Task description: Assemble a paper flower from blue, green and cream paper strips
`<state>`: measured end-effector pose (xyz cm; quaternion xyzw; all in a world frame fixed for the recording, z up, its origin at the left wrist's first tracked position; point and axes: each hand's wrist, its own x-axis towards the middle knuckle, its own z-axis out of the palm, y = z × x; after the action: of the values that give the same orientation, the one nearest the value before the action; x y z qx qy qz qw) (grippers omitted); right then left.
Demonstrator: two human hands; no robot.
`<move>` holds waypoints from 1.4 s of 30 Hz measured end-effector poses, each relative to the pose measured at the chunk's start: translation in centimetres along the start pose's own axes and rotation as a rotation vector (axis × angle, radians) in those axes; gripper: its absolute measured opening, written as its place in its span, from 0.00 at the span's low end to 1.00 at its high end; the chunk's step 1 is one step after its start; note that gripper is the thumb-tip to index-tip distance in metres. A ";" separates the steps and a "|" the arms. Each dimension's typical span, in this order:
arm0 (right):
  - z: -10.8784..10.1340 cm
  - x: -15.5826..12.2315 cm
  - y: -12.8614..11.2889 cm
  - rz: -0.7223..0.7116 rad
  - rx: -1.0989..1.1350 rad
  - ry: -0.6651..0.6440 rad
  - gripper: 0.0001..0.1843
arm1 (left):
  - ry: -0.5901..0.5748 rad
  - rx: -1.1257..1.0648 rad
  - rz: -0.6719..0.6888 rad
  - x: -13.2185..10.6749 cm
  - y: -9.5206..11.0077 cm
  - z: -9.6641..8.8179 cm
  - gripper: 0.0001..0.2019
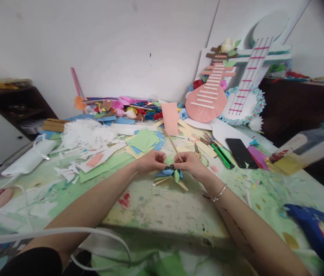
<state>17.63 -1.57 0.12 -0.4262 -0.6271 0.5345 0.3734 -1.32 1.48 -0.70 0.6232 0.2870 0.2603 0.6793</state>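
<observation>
Behind the open front edge of the tabletop (162, 214), the left hand (150, 161) and right hand (191, 164) pinch green paper (168, 160), their grip partly hiding it.

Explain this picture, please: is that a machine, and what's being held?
No machine here: these are a person's bare left hand and right hand, seen from a camera worn on the person's head, looking forward and down. Both hands meet at a small green paper piece, apparently held, just above blue and green paper shapes. A thin stick slants up beside the right hand; whether it is gripped is unclear. On the paint-stained table lie paper sheets, scissors and a black phone.
</observation>
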 end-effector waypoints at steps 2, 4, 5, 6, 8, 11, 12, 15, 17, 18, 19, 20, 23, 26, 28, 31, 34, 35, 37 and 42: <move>0.0 0.0 0.1 -0.025 -0.017 0.018 0.11 | 0.056 0.080 0.020 0.1 0.2 0.3 0.17; 0.0 0.1 0.1 -0.053 -0.039 0.058 0.11 | 0.125 0.134 0.035 0.2 0.2 0.5 0.16; -0.1 0.1 0.1 -0.063 -0.049 0.076 0.11 | 0.151 0.145 0.041 0.3 0.1 0.5 0.16; -0.1 0.2 0.1 -0.073 -0.059 0.089 0.11 | 0.172 0.151 0.047 0.3 0.0 0.5 0.15; -0.1 0.2 0.1 -0.095 -0.083 0.099 0.11 | 0.196 0.147 0.047 0.4 -0.3 0.4 0.15; -0.2 0.3 0.2 -0.118 -0.123 0.099 0.12 | 0.191 0.116 0.013 0.6 -0.6 0.2 0.15; -0.2 0.3 0.3 -0.116 -0.136 0.096 0.13 | 0.183 0.096 -0.001 0.6 -0.7 0.1 0.15; -0.3 0.3 0.3 -0.097 -0.176 0.056 0.12 | 0.175 0.040 -0.039 0.5 -0.5 0.0 0.15; -0.5 0.3 0.2 -0.109 -0.227 0.021 0.11 | 0.174 0.039 -0.059 0.3 -0.1 0.1 0.18; -0.6 0.2 0.0 -0.126 -0.273 0.014 0.10 | 0.168 0.049 -0.066 0.2 0.1 0.2 0.19; -0.7 0.1 -0.2 -0.150 -0.335 0.022 0.10 | 0.163 0.061 -0.068 0.1 0.3 0.4 0.20; -0.8 0.0 -0.4 -0.178 -0.411 0.040 0.10 | 0.161 0.069 -0.070 -0.1 0.5 0.5 0.20; -1.2 -0.3 -1.2 -0.254 -0.608 0.112 0.16 | 0.164 0.073 -0.076 -0.3 0.9 0.8 0.21; -1.3 -0.5 -1.6 -0.286 -0.684 0.138 0.16 | 0.180 0.048 -0.108 -0.3 0.7 0.8 0.20; -1.2 -0.6 -1.5 -0.302 -0.732 0.146 0.14 | 0.206 0.026 -0.111 -0.2 0.3 0.7 0.19; -1.0 -0.6 -1.1 -0.332 -0.796 0.179 0.11 | 0.217 0.005 -0.073 0.0 -0.5 0.4 0.17; -0.8 -0.6 -0.9 -0.355 -0.790 0.201 0.13 | 0.221 0.034 -0.033 0.1 -1.0 0.3 0.16; -0.8 -0.6 -0.8 -0.360 -0.779 0.199 0.14 | 0.232 0.058 -0.014 0.1 -1.0 0.3 0.15; -0.8 -0.6 -0.7 -0.362 -0.763 0.187 0.15 | 0.257 0.099 0.009 0.1 -1.0 0.3 0.14; -1.2 -0.4 -0.4 -0.337 -0.721 0.152 0.16 | 0.246 0.071 -0.023 0.1 -0.9 0.0 0.15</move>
<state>18.81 -1.60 0.70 -0.4592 -0.8060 0.1788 0.3278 -1.23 1.46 -1.64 0.6069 0.3842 0.3169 0.6194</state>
